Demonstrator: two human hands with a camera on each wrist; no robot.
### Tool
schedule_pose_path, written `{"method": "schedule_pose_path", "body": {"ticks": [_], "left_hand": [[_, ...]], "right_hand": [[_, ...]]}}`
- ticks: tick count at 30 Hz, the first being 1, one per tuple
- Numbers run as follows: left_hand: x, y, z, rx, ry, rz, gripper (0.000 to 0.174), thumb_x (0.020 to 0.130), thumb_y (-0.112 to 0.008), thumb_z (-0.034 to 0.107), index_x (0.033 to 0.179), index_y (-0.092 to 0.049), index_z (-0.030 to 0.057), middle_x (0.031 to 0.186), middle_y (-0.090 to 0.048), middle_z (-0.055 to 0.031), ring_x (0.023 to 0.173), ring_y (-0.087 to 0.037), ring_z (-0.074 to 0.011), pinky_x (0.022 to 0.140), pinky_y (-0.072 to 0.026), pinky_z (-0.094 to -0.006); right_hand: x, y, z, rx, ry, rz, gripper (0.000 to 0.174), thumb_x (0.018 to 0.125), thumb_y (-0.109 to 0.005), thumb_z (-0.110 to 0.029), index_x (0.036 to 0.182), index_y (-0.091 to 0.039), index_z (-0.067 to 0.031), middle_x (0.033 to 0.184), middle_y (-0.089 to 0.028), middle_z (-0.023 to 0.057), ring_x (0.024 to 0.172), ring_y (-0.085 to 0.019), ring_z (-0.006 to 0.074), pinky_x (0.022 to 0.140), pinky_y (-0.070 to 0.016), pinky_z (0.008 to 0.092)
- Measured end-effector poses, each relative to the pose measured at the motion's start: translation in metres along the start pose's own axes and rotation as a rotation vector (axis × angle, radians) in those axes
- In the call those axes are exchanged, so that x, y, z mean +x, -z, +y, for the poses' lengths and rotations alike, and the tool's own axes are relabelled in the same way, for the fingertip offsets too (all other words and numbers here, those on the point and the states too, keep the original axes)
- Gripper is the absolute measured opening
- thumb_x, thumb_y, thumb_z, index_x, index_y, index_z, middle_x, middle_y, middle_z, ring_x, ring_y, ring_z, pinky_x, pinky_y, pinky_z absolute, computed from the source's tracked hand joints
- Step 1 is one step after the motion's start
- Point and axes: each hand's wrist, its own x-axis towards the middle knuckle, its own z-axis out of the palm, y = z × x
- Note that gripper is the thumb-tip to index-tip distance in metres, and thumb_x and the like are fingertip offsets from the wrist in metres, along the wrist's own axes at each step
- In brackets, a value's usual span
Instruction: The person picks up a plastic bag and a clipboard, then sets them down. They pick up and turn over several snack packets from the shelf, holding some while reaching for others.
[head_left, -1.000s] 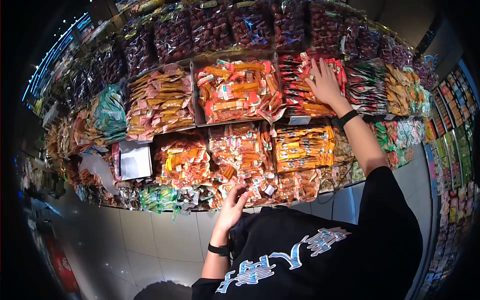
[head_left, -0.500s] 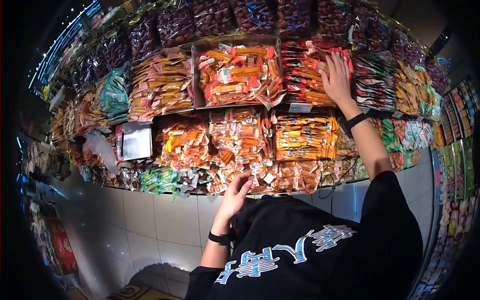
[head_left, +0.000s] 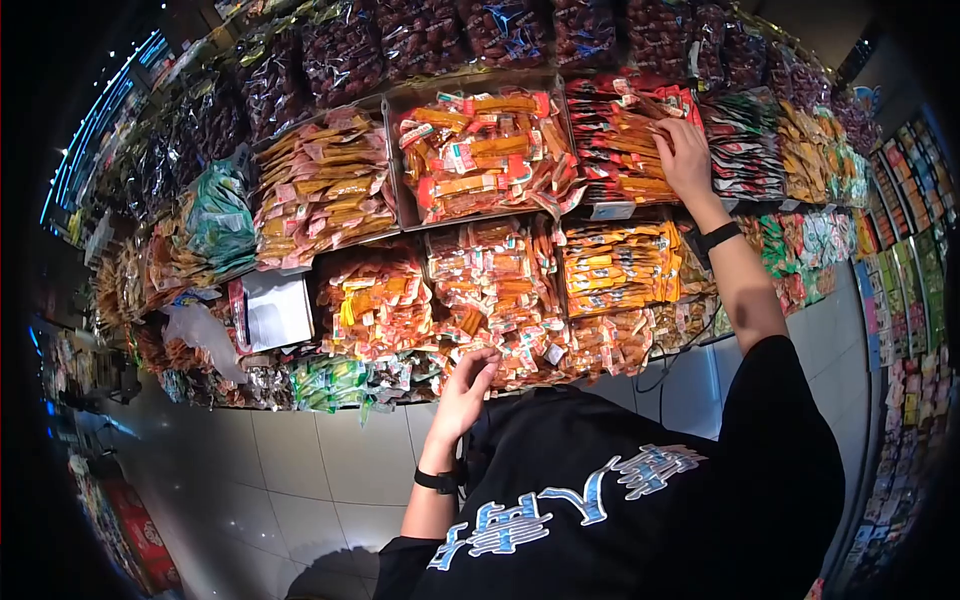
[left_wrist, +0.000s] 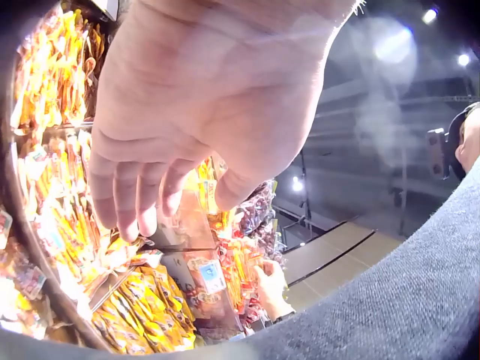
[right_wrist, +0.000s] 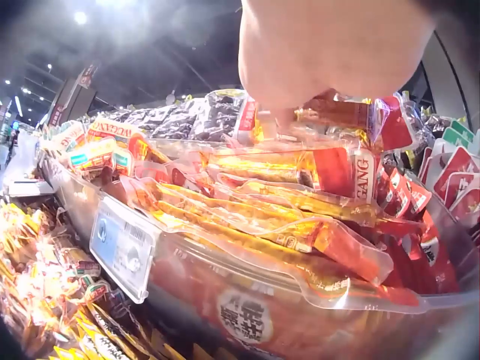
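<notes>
My right hand [head_left: 688, 160] is over the upper bin of red and orange snack packets, its fingers bent down at the pile. In the right wrist view, the right hand [right_wrist: 330, 52] pinches a clear-wrapped orange snack packet [right_wrist: 337, 114] with a red end, above more long packets [right_wrist: 262, 210] lying in the bin. The fingertips are partly hidden. My left hand [head_left: 463, 398] hovers by the front edge of the display, near small wrapped snacks [head_left: 500, 360], fingers loosely bent and holding nothing. Its palm and relaxed fingers [left_wrist: 127, 195] fill the left wrist view.
Clear bins of packets stand in rows, with orange snacks [head_left: 480, 150] in the middle and yellow packets [head_left: 620, 265] below. A price tag [right_wrist: 124, 247] hangs on the bin's front wall. Dark bagged goods [head_left: 500, 30] line the back. A white box [head_left: 278, 310] sits at left.
The right hand was laid flatter over the red packets; its fingers have since drawn in toward the near side and bent. The left hand stays nearly in place. The head view has shifted slightly.
</notes>
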Motion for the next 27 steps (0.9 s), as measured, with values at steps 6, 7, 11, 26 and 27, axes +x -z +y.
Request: {"method": "schedule_pose_path", "body": {"ticks": [6, 7, 11, 26, 27], "left_hand": [[0.003, 0.056, 0.008, 0.065, 0.022, -0.036, 0.033, 0.099, -0.057, 0.018, 0.125, -0.054, -0.0018, 0.117, -0.064, -0.0103, 0.111, -0.059, -0.0162, 0.097, -0.0454, -0.0292], [0.003, 0.064, 0.018, 0.090, 0.045, -0.043, 0.033, 0.099, -0.057, 0.018, 0.125, -0.054, -0.0017, 0.117, -0.064, -0.0101, 0.111, -0.059, -0.0160, 0.097, -0.0455, -0.0289], [0.007, 0.097, 0.012, 0.092, 0.002, -0.098, 0.033, 0.099, -0.057, 0.018, 0.125, -0.053, -0.0013, 0.117, -0.063, -0.0093, 0.110, -0.059, -0.0152, 0.096, -0.0454, -0.0283], [0.000, 0.163, -0.006, 0.061, 0.040, -0.124, 0.034, 0.099, -0.056, 0.018, 0.126, -0.052, -0.0033, 0.119, -0.064, -0.0112, 0.112, -0.059, -0.0165, 0.098, -0.0454, -0.0298], [0.001, 0.163, -0.004, 0.063, 0.045, -0.131, 0.035, 0.099, -0.056, 0.019, 0.126, -0.053, -0.0034, 0.119, -0.064, -0.0111, 0.112, -0.059, -0.0166, 0.098, -0.0452, -0.0297]], "right_hand": [[0.021, -0.013, -0.080, 0.302, -0.360, 0.085, 0.028, 0.087, -0.069, -0.016, 0.109, -0.056, -0.0036, 0.099, -0.063, 0.0144, 0.082, -0.065, 0.0286, 0.069, -0.0511, 0.0373], [0.023, -0.024, -0.084, 0.322, -0.377, 0.080, 0.029, 0.087, -0.069, -0.016, 0.109, -0.056, -0.0029, 0.099, -0.062, 0.0149, 0.082, -0.065, 0.0284, 0.068, -0.0513, 0.0371], [0.014, -0.075, -0.092, 0.373, -0.549, 0.075, 0.026, 0.087, -0.068, -0.013, 0.105, -0.057, 0.0016, 0.100, -0.061, 0.0166, 0.082, -0.066, 0.0264, 0.070, -0.0526, 0.0360], [0.047, -0.055, -0.156, 0.214, -0.247, 0.069, 0.032, 0.089, -0.062, -0.017, 0.116, -0.059, 0.0003, 0.118, -0.058, 0.0169, 0.112, -0.056, 0.0354, 0.095, -0.0451, 0.0405], [0.054, -0.055, -0.170, 0.291, -0.277, -0.052, 0.030, 0.087, -0.064, -0.017, 0.111, -0.061, 0.0009, 0.115, -0.060, 0.0169, 0.108, -0.058, 0.0353, 0.091, -0.0471, 0.0399]]}}
